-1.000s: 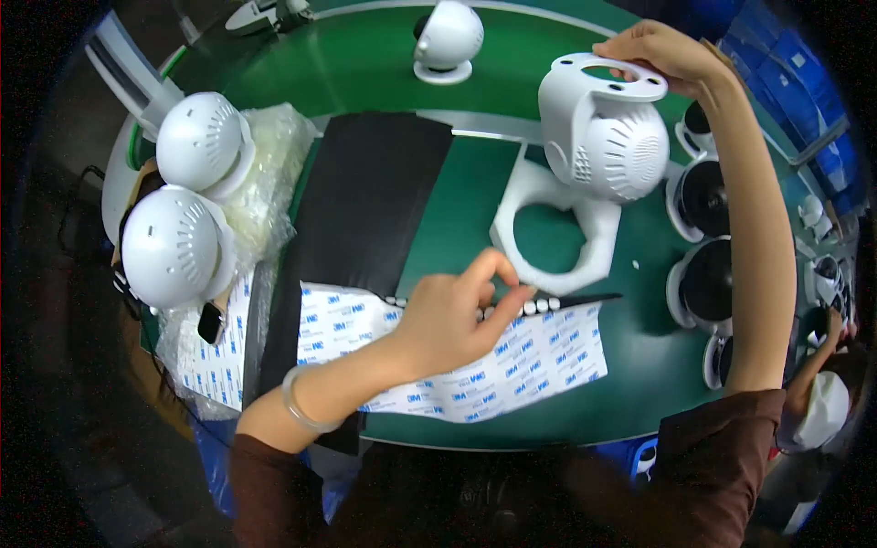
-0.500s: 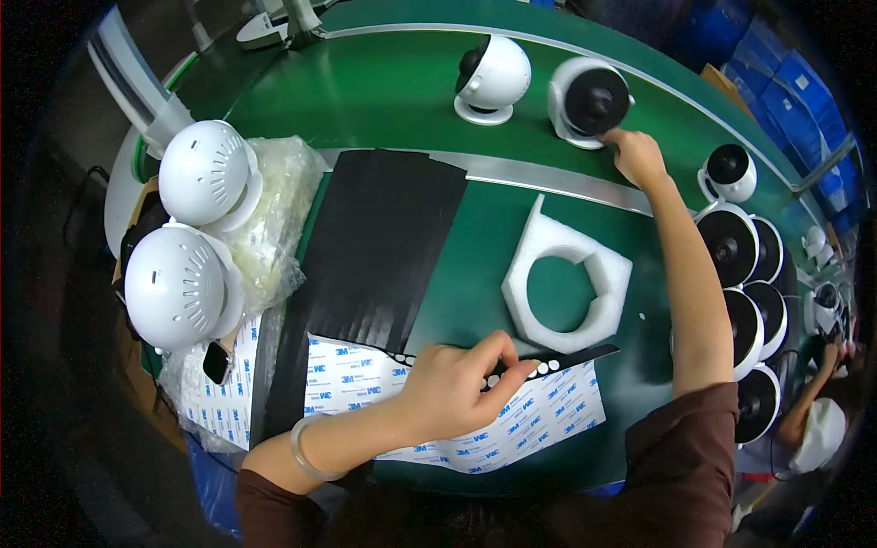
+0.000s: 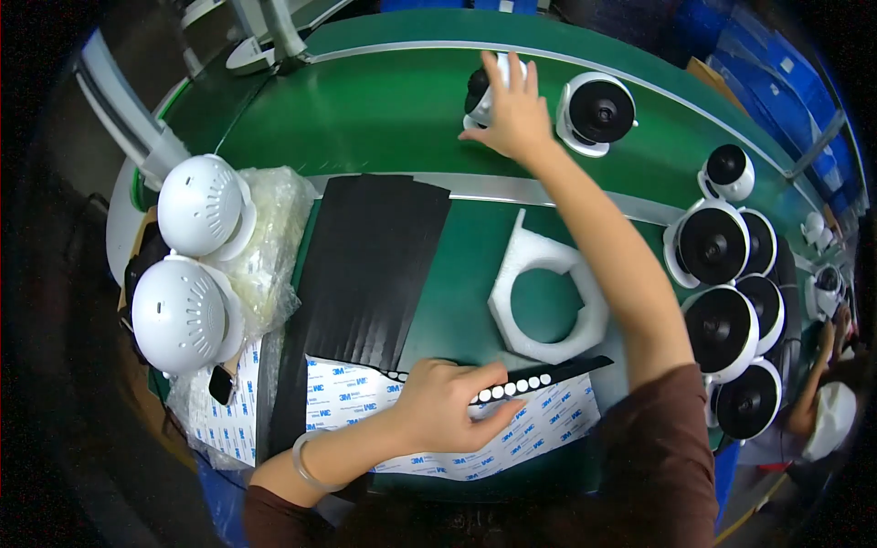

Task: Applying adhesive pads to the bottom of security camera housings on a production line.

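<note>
My left hand (image 3: 455, 402) pinches a black strip (image 3: 585, 367) dotted with a row of white round pads (image 3: 510, 390). Under that hand lies a white backing sheet (image 3: 470, 461) with blue print. My right hand (image 3: 516, 114) reaches far across to the green conveyor belt, fingers spread around a white ball-shaped camera (image 3: 477, 102). The hand hides much of this camera, so I cannot tell whether it touches. Just right of it stands another white camera (image 3: 598, 111), its black face toward me. A white foam block (image 3: 512, 315) with a round hole lies beneath my right forearm.
Black sheets (image 3: 370, 265) lie left of the foam. Two white cameras (image 3: 194, 205) sit beside bubble wrap (image 3: 279, 233) at the left. Several black-faced cameras (image 3: 722, 333) crowd the right side. A metal rail (image 3: 512, 189) borders the belt (image 3: 365, 100). Another person's arm (image 3: 822, 352) shows far right.
My right hand has left the right-hand camera on the belt and moved left to the other one, fingers now spread. The left hand still holds the strip. The whole view has shifted slightly.
</note>
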Motion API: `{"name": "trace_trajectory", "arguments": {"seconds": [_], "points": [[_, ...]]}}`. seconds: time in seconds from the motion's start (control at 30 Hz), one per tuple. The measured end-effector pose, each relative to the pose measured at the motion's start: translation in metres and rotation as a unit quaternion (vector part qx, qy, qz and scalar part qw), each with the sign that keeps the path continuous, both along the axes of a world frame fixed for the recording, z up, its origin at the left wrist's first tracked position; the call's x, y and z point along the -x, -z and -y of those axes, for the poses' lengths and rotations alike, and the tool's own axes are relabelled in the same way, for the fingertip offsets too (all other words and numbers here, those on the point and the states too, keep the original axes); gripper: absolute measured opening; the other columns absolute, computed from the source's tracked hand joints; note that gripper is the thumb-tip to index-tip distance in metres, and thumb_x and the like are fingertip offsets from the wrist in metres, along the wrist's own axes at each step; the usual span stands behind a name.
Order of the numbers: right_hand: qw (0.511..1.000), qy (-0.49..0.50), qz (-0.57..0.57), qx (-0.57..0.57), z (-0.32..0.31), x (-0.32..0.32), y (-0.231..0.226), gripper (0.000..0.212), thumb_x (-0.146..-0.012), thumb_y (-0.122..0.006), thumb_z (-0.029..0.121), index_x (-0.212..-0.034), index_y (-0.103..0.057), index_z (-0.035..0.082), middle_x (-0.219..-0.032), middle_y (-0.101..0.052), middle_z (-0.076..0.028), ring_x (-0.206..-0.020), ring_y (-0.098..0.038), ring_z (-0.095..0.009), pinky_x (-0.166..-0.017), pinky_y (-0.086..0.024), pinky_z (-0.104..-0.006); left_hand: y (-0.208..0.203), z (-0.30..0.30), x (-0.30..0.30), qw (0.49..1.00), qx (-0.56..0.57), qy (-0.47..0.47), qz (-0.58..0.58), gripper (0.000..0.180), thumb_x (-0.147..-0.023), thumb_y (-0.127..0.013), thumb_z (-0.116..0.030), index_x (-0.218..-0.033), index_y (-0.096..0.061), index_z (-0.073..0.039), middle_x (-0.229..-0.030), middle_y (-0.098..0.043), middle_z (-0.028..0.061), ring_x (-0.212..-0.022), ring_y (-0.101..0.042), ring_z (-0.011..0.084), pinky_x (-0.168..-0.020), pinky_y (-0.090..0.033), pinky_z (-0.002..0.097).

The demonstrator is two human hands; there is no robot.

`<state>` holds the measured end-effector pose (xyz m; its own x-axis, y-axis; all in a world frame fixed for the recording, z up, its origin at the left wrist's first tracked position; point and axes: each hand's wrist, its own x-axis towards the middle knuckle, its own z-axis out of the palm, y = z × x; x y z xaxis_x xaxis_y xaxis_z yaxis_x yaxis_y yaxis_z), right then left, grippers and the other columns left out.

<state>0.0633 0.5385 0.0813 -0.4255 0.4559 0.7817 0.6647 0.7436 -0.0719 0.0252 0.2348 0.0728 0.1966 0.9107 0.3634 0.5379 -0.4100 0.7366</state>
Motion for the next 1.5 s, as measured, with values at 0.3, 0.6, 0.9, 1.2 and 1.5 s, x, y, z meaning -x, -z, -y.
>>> {"name": "trace_trajectory", "arguments": {"seconds": [0.3,0.6,0.9,1.2,1.5], "points": [[0.939,-0.115,-0.012,0.323,0.05,-0.055,-0.078,0.093,-0.048,-0.078,0.044,-0.114,-0.041,-0.009,-0.103,-0.054,-0.024,-0.09,-0.058,-0.029,-0.075,-0.049,-0.0362,0.005,0.0,0.001,0.999,-0.005,-0.03,-0.037,0.011,-0.068,-0.064,-0.014,-0.071,-0.057,-0.006,-0.051,-0.054,0.0083,-0.044,-0.055,0.0247,-0.042,-0.04,0.0299],[0.77,-0.093,0.163,0.61,0.137,-0.128,-0.078,0.061,-0.067,-0.064,0.044,-0.107,-0.057,-0.002,-0.096,-0.06,-0.015,-0.085,-0.059,-0.021,-0.075,-0.046,-0.0298,0.004,0.003,-0.007,0.999,0.008,-0.01,-0.046,0.012,-0.073,-0.061,-0.012,-0.08,-0.063,-0.003,-0.066,-0.061,0.0141,-0.058,-0.062,0.0253,-0.052,-0.046,0.0288],[0.82,-0.219,0.093,0.52,0.129,-0.12,-0.029,0.058,-0.08,-0.049,0.051,-0.112,-0.056,0.003,-0.119,-0.051,-0.019,-0.112,-0.047,-0.03,-0.094,-0.035,-0.0351,-0.023,0.007,-0.018,0.996,0.031,-0.025,-0.083,0.01,-0.073,-0.059,-0.006,-0.079,-0.064,0.0,-0.073,-0.062,0.016,-0.065,-0.062,0.0258,-0.059,-0.047,0.0287],[0.922,-0.214,-0.045,0.319,0.264,-0.2,-0.056,0.015,-0.069,-0.067,0.006,-0.083,-0.064,0.001,-0.074,-0.063,-0.01,-0.068,-0.059,-0.019,-0.062,-0.046,-0.0257,-0.046,0.023,-0.019,0.998,0.055,-0.006,-0.032,0.011,-0.072,-0.059,-0.003,-0.08,-0.06,0.003,-0.065,-0.058,0.009,-0.056,-0.053,0.0112,-0.054,-0.04,0.0222],[0.823,-0.276,-0.128,0.479,0.296,-0.168,-0.035,0.021,-0.069,-0.064,-0.003,-0.09,-0.061,0.0,-0.085,-0.063,-0.007,-0.077,-0.061,-0.014,-0.066,-0.048,-0.0226,-0.064,0.044,-0.026,0.984,-0.02,-0.002,-0.179,0.016,-0.072,-0.059,0.0,-0.087,-0.06,-0.001,-0.071,-0.062,0.0115,-0.059,-0.062,0.0227,-0.051,-0.046,0.027]]}}
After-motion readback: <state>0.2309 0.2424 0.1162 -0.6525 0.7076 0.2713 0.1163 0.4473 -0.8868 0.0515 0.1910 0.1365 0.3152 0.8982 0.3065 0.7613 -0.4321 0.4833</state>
